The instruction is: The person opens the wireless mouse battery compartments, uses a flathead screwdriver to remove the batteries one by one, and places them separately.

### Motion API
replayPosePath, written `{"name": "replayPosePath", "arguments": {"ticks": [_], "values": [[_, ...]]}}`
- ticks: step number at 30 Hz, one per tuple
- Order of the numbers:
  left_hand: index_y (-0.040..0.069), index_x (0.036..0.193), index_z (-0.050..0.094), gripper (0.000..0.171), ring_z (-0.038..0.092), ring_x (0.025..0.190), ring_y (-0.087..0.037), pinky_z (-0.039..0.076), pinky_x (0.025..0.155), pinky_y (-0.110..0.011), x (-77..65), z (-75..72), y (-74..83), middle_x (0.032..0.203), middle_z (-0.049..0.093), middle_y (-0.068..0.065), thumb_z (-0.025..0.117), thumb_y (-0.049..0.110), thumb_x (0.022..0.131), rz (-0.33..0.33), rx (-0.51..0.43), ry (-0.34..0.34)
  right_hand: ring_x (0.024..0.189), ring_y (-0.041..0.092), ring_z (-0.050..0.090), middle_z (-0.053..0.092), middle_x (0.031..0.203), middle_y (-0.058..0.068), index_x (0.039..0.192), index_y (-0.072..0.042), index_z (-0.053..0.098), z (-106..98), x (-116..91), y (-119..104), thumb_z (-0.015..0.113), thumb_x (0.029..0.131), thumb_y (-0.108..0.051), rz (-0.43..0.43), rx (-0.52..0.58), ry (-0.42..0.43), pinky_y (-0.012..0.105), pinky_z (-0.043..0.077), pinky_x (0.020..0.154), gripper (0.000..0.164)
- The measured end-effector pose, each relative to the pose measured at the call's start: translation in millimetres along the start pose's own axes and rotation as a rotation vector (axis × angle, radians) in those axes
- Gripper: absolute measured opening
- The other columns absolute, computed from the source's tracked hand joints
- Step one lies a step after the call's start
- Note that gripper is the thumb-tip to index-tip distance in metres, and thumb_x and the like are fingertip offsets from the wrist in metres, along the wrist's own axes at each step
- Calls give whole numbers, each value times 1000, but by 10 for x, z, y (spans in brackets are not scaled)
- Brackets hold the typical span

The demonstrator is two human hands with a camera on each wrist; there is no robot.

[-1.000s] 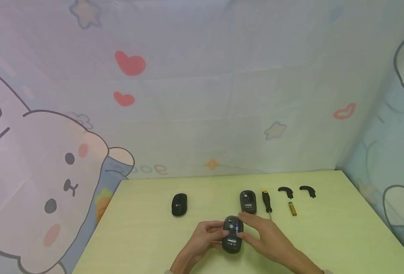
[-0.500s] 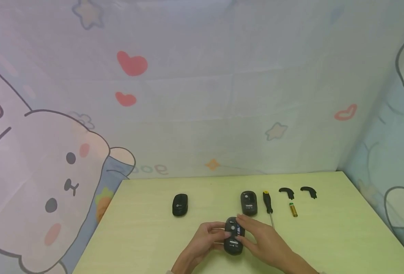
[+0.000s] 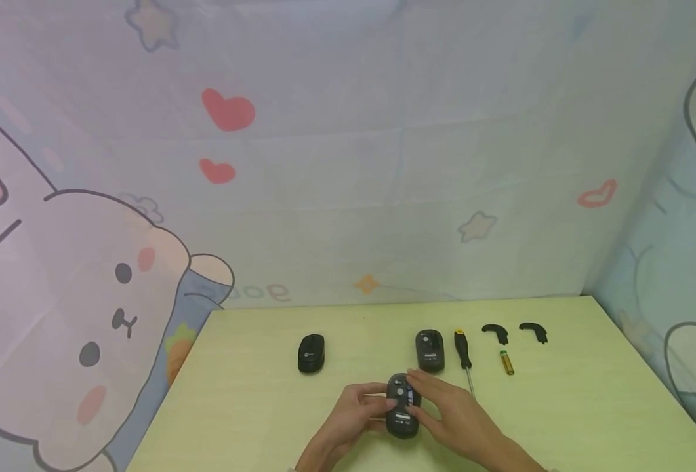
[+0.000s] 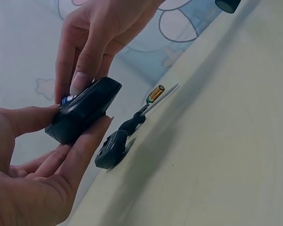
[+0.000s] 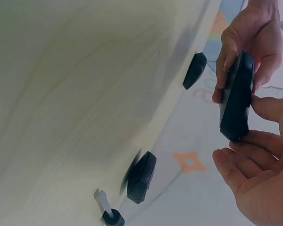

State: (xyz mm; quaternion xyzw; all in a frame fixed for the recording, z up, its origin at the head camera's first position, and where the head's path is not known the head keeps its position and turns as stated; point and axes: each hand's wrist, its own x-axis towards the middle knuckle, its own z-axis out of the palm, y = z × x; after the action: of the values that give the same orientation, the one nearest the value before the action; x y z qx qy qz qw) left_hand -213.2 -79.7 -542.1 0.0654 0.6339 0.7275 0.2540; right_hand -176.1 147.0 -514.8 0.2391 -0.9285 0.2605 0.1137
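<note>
A black computer mouse (image 3: 403,426) is held underside up above the table, its battery bay uncovered with a blue battery (image 3: 409,396) in it. My left hand (image 3: 356,416) grips the mouse from the left, thumb on the underside and fingers along the other side. From the right, my right hand (image 3: 454,413) has its thumb at the battery's near end and its index finger at the mouse's front end. In the left wrist view the right thumb (image 4: 80,84) presses at the bay, beside the blue battery, which is partly hidden.
Behind the hands lie another upturned mouse (image 3: 429,351) and a screwdriver (image 3: 462,349). Two curved black covers (image 3: 495,333) and a gold-green battery (image 3: 506,362) lie at the right. A mouse (image 3: 311,354) rests right way up at the left. A printed cloth (image 3: 324,196) hangs behind the table (image 3: 253,406).
My right hand has shifted slightly, with thumb and index finger moving closer over the bay on the held mouse. The left hand keeps its grip. The view has shifted slightly.
</note>
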Motion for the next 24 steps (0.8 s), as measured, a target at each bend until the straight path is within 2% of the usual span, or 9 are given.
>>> {"name": "replayPosePath", "arguments": {"ticks": [8,17,24], "values": [[-9,137,61,45,80,97,-21,69,80,-32,-37,39,43,111,80,-21,71,9,97,4,33,33,133,28,66,66,147,7,139,-10,68,20,-10,-5,76,97,-31,-9,32,16,47,61,104,47],[-10,135,63,43,79,91,-16,68,73,-26,-50,55,86,108,80,-20,71,9,97,37,51,83,127,28,70,69,144,8,134,-11,71,34,35,-17,78,95,-28,-53,46,85,46,63,101,43],[-9,135,64,42,80,92,-18,68,72,-25,-60,54,103,110,80,-21,71,9,96,46,60,108,118,29,74,72,138,10,128,-10,73,77,77,-7,81,92,-22,-89,88,140,44,65,96,39]]}}
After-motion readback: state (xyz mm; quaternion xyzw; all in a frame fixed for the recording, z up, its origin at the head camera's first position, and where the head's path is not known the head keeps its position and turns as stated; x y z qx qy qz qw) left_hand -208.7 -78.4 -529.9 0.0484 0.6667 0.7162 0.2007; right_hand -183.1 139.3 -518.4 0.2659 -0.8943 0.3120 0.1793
